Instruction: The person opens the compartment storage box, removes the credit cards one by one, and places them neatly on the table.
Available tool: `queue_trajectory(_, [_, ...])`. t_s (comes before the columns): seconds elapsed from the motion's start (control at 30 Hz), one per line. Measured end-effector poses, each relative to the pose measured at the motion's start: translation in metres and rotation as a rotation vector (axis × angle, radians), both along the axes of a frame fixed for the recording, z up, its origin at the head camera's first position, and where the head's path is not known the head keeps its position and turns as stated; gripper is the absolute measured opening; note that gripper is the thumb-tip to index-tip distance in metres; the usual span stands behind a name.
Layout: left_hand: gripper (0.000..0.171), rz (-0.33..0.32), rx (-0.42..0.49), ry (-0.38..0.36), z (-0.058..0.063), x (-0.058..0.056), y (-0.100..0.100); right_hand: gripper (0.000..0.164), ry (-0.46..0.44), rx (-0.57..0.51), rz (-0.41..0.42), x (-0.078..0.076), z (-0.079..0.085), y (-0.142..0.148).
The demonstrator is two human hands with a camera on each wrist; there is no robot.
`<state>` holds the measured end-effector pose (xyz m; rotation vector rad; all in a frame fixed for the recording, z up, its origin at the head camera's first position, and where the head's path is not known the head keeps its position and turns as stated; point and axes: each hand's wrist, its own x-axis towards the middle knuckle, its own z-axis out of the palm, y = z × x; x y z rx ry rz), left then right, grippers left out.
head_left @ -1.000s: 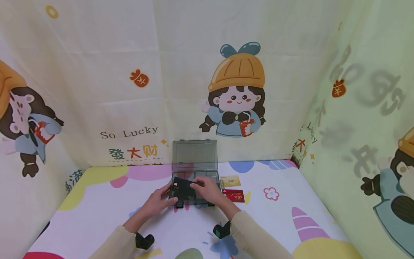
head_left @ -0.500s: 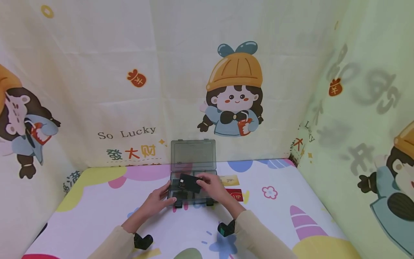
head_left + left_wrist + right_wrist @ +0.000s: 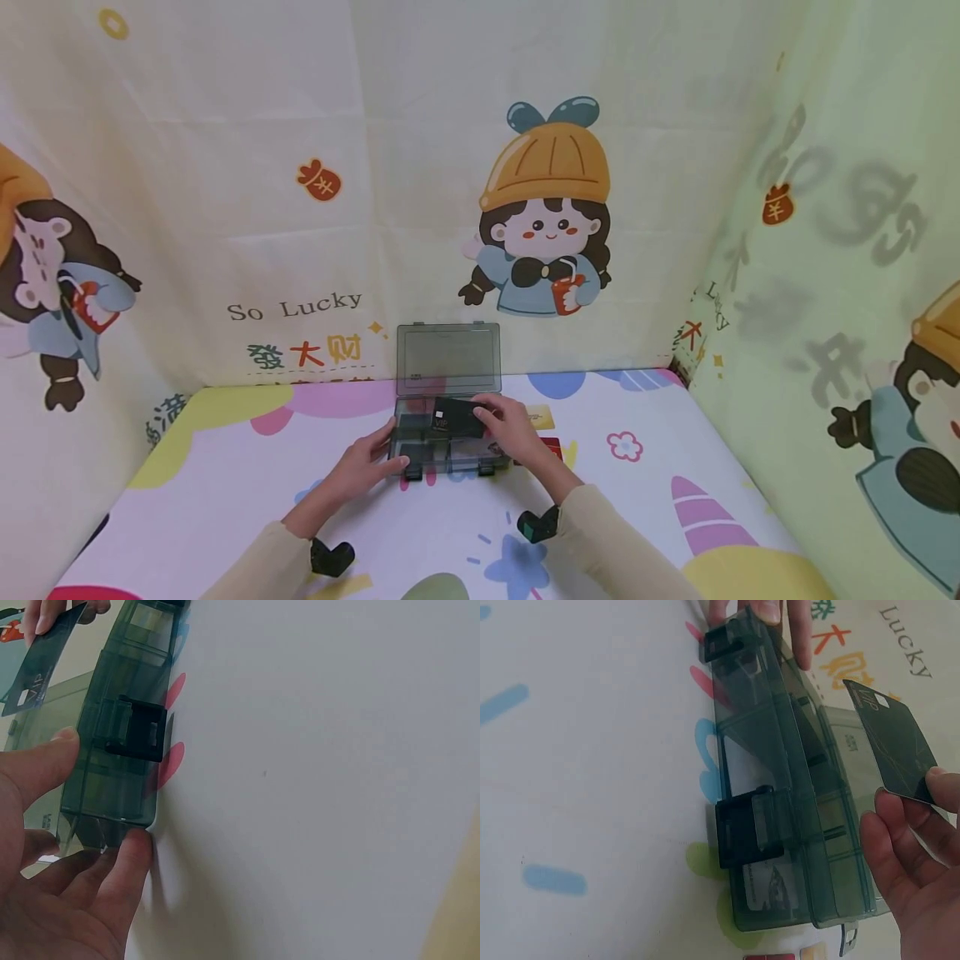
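A black VIP card [image 3: 456, 418] is pinched at its right end between the thumb and fingers of my right hand [image 3: 510, 425]. The card is tilted, above the divided compartments of a clear grey-green plastic box [image 3: 757, 750]. The box's lid [image 3: 448, 358] stands raised at the back. My left hand [image 3: 363, 467] holds the box at its left end, thumb by the front rim and fingers against the end wall, as the left wrist view shows. Something dark lies in the front left compartment. Through the front wall on the right, a printed piece [image 3: 770, 889] shows inside.
To the right of the box lie a gold card [image 3: 542, 416] and a red card [image 3: 553, 447], both partly hidden by my right hand and wrist. Two black latches [image 3: 487, 470] stick out at the box's front. A printed cloth wall [image 3: 420, 275] rises close behind the lid.
My right hand has carried the black card rightward and slightly back, from over the left front compartment toward the box's back middle. My left hand stays on the box.
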<state>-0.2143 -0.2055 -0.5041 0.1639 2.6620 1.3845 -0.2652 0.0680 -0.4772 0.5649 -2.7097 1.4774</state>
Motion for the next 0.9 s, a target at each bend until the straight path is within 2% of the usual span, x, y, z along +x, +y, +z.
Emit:
queue_trajectory(0.23, [0.08,-0.005,-0.007,-0.007,0.002,0.0,0.001,0.024,-0.003,-0.025,-0.011,-0.002,0.001,0.009])
queue_trajectory(0.9, [0.08,-0.009,-0.009,-0.01,0.002,0.002,0.001,0.024,-0.102,-0.089,-0.104,-0.01,-0.004,0.04])
